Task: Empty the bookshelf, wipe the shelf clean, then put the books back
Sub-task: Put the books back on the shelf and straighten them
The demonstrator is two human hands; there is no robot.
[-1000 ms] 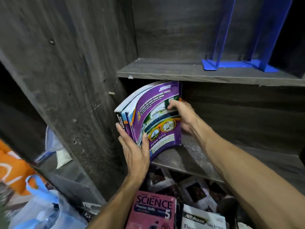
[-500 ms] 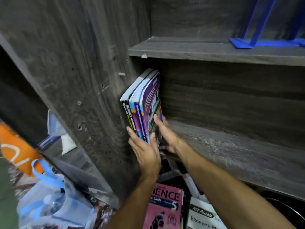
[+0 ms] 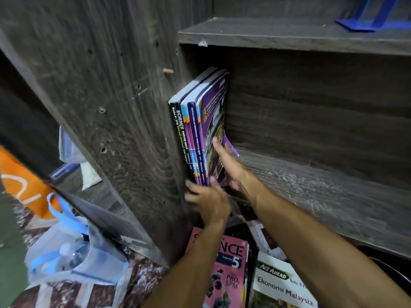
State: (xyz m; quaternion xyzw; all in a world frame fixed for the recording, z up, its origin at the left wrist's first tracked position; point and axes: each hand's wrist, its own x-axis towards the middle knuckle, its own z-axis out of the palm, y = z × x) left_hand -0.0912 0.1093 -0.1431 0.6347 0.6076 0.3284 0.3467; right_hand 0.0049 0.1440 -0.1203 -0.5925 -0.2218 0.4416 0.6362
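A small stack of books [image 3: 195, 121] stands upright at the left end of the dark wooden shelf [image 3: 311, 181], against the bookcase side panel [image 3: 111, 96]. Black, blue and purple spines face me, and the outer purple cover bends out at its lower corner. My left hand [image 3: 209, 205] touches the bottom of the spines with fingers and thumb. My right hand [image 3: 231, 167] lies flat against the purple cover, fingers straight.
On the floor below lie a pink Science book [image 3: 224, 263] and an Ekonomi Malaysia book [image 3: 280, 285]. A blue bookend [image 3: 367, 23] sits on the shelf above. A blue plastic bag [image 3: 73, 258] and an orange bag [image 3: 22, 185] are at the left.
The books went from tilted and fanned in both hands to upright against the side panel. My right hand moved from the top of the cover down to its lower part.
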